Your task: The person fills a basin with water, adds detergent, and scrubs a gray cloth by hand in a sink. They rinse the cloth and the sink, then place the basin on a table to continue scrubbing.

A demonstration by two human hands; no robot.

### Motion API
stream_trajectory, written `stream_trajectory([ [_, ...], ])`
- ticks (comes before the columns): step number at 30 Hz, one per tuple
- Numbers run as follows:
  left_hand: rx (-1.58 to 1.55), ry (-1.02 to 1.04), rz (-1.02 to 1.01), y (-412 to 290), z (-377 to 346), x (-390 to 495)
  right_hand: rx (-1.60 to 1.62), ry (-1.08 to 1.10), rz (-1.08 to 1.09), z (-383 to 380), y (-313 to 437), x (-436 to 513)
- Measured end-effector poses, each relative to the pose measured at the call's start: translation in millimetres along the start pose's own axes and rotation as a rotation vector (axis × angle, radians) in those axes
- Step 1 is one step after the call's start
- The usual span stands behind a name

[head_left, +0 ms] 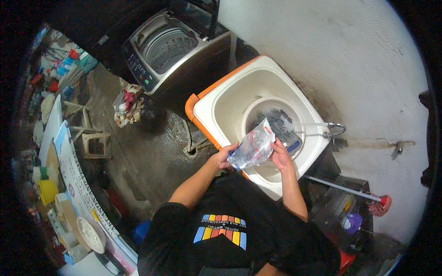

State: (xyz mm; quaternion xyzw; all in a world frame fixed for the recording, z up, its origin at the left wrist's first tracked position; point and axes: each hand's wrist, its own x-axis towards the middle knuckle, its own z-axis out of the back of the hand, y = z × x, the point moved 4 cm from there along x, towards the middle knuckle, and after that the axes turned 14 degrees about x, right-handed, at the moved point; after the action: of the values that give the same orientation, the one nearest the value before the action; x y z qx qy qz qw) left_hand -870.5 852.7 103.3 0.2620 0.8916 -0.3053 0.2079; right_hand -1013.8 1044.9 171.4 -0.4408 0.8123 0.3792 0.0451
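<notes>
A clear plastic bag (252,148) with red and blue print is spread between my hands, over the near side of a white sink (224,103). My left hand (225,156) grips its left edge, and my right hand (281,156) pinches its right edge. Beyond the bag, a pale round basin (249,112) sits inside the sink. In the basin lies a wet, shaggy grey cloth (276,119), with whitish suds or water on it. The bag covers part of the basin and cloth. What the bag holds, if anything, I cannot tell.
From the wall at right, a metal tap (335,128) reaches over the sink. A top-loading washing machine (169,48) stands at upper left, near a pile of cloths (128,105) on the wet floor. A long-handled brush (380,203) leans at right; a plastic stool (96,145) is at left.
</notes>
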Motion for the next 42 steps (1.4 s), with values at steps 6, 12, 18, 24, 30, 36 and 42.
stream_trajectory([
  [6,-0.012,-0.096,-0.159,6,26,-65,0.018,-0.009,-0.160,-23,-7,23],
  [12,-0.308,0.121,-0.302,-58,-36,-108,-0.289,-0.075,0.108,-91,31,-17],
  [18,-0.265,0.430,-0.433,-81,-114,-71,-0.368,-0.039,0.256,-153,36,-41],
  [24,-0.428,0.716,-0.386,-86,-117,-85,-0.940,-0.196,0.604,-186,28,-68],
  [30,-0.134,0.372,-0.406,-63,-80,-105,-1.659,0.241,0.992,-243,11,-69],
  [36,-0.167,0.119,-0.303,-29,-37,-140,-1.661,0.330,0.873,-248,-45,-52],
  [42,-0.082,0.019,-0.213,-19,-13,-178,-1.393,0.608,0.942,-237,-107,-45],
])
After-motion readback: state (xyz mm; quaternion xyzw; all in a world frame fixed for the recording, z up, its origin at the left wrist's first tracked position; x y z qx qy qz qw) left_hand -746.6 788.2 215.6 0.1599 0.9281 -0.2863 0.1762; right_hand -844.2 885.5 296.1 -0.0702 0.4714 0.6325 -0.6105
